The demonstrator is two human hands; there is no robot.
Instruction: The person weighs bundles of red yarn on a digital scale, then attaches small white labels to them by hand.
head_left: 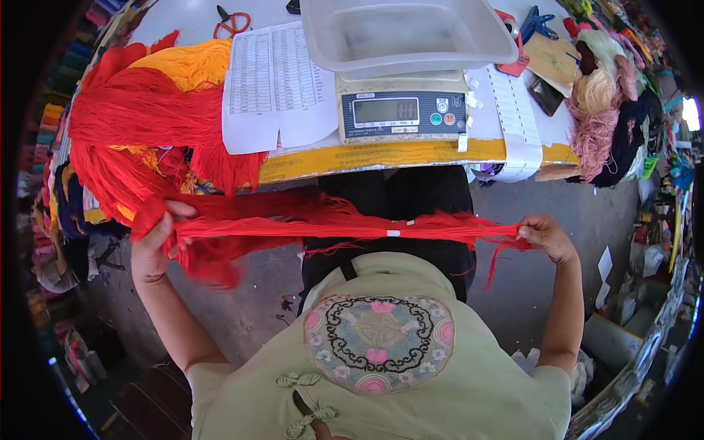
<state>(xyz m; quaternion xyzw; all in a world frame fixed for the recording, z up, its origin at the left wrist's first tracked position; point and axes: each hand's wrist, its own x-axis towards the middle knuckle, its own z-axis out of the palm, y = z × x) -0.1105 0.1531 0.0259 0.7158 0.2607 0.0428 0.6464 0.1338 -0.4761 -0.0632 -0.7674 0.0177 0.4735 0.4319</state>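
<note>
A long bundle of red yarn (pixel 352 229) stretches level across my lap, in front of the table edge. My left hand (pixel 160 233) is wrapped round its thick, loose end, where strands hang down blurred. At the other end, my right hand (pixel 544 236) pinches the thin tip, with a few loose strands drooping beside it. A small white tag (pixel 393 233) circles the bundle right of its middle. Beyond my left hand, a big heap of red yarn (pixel 132 110) lies over the table corner, with orange yarn (pixel 192 64) on top.
A digital scale (pixel 402 110) carries a translucent plastic tub (pixel 411 67). Printed sheets (pixel 275 88) lie left of it, near red-handled scissors (pixel 232 25). On the right are a label strip (pixel 515 110), a phone (pixel 546 97), a blue clamp (pixel 537 23) and pale and pink yarn (pixel 595 103).
</note>
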